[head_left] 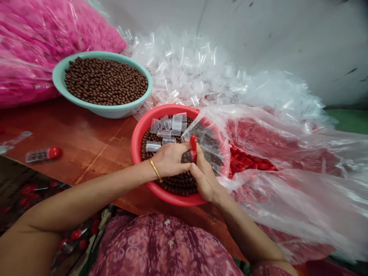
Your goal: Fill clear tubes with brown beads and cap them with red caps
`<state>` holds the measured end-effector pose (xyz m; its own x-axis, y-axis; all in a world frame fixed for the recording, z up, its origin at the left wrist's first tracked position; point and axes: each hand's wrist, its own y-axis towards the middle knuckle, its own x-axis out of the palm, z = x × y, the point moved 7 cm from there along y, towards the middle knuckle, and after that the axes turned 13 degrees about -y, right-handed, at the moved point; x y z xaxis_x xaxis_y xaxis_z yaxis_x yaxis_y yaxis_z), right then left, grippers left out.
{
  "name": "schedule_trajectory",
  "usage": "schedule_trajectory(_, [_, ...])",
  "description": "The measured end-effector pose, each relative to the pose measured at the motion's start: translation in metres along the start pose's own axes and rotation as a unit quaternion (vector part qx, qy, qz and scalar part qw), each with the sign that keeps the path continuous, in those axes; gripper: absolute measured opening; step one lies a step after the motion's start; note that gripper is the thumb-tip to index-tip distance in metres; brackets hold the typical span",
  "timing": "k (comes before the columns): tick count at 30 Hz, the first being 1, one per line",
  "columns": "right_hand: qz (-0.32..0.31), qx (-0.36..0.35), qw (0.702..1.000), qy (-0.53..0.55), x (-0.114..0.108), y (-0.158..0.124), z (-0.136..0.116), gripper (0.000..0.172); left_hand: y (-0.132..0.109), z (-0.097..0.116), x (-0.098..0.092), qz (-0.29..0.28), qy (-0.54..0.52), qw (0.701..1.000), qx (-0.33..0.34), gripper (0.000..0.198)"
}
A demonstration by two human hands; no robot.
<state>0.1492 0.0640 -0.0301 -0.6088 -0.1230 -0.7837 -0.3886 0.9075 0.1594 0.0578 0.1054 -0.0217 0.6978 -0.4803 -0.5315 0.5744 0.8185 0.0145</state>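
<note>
Over the red basin (pixel 137 134), my left hand (pixel 169 158) is closed round a small clear plastic tube (pixel 186 157) filled with brown balls. My right hand (pixel 205 178) grips the red cap (pixel 193 143) at the tube's end, with its fingers partly hidden behind it. Whether the cap is fully seated I cannot tell. Under my hands the basin holds brown chocolate-like balls (pixel 178 184), and several empty clear tubes (pixel 153 146) lie on top of them. A sheet of clear plastic (pixel 212 115) hangs over the basin's right side.
A light green basin (pixel 59 73) full of brown balls stands behind on the left, beside a bag of pink pieces (pixel 57 30). Clear tubes (pixel 184 61) are heaped at the back. Red caps (pixel 247 161) lie in a bag at right. One filled tube (pixel 43 154) lies on the left.
</note>
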Motion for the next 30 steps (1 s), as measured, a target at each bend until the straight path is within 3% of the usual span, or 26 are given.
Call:
schedule_trajectory(2, [-0.006, -0.006, 1.000, -0.022, -0.008, 0.008, 0.002, 0.067, 0.003, -0.003, -0.001, 0.008, -0.038, 0.999, -0.008, 0.027])
schedule_trajectory(4, [0.051, -0.029, 0.995, -0.075, -0.028, 0.022, 0.002, 0.065, 0.007, -0.004, 0.003, -0.009, -0.094, 0.996, -0.001, 0.029])
schedule_trajectory(6, [0.100, -0.107, 0.979, -0.140, -0.045, 0.036, -0.007, 0.063, 0.010, 0.000, 0.010, -0.047, -0.149, 0.987, 0.036, 0.031])
schedule_trajectory(8, [0.070, -0.203, 0.958, -0.189, -0.047, 0.047, -0.017, 0.055, 0.010, 0.005, 0.013, -0.064, -0.182, 0.978, 0.080, 0.027])
schedule_trajectory(10, [0.038, -0.236, 0.943, -0.230, -0.045, 0.052, -0.017, 0.048, 0.009, 0.003, 0.012, -0.055, -0.187, 0.977, 0.085, 0.024])
schedule_trajectory(14, [0.106, -0.164, 0.940, -0.281, -0.047, 0.040, -0.006, 0.059, 0.007, -0.006, 0.001, 0.002, -0.191, 0.981, 0.027, 0.028])
schedule_trajectory(19, [0.161, -0.091, 0.951, -0.249, -0.026, 0.018, -0.008, 0.084, 0.006, -0.008, -0.009, 0.076, -0.223, 0.972, 0.008, 0.040])
schedule_trajectory(24, [0.226, -0.072, 0.943, -0.234, -0.016, 0.017, -0.009, 0.074, 0.003, -0.005, -0.008, 0.091, -0.218, 0.971, 0.017, 0.059])
schedule_trajectory(30, [0.208, -0.077, 0.952, -0.212, -0.012, 0.022, -0.005, 0.076, 0.006, 0.002, -0.006, 0.073, -0.216, 0.971, 0.071, 0.057])
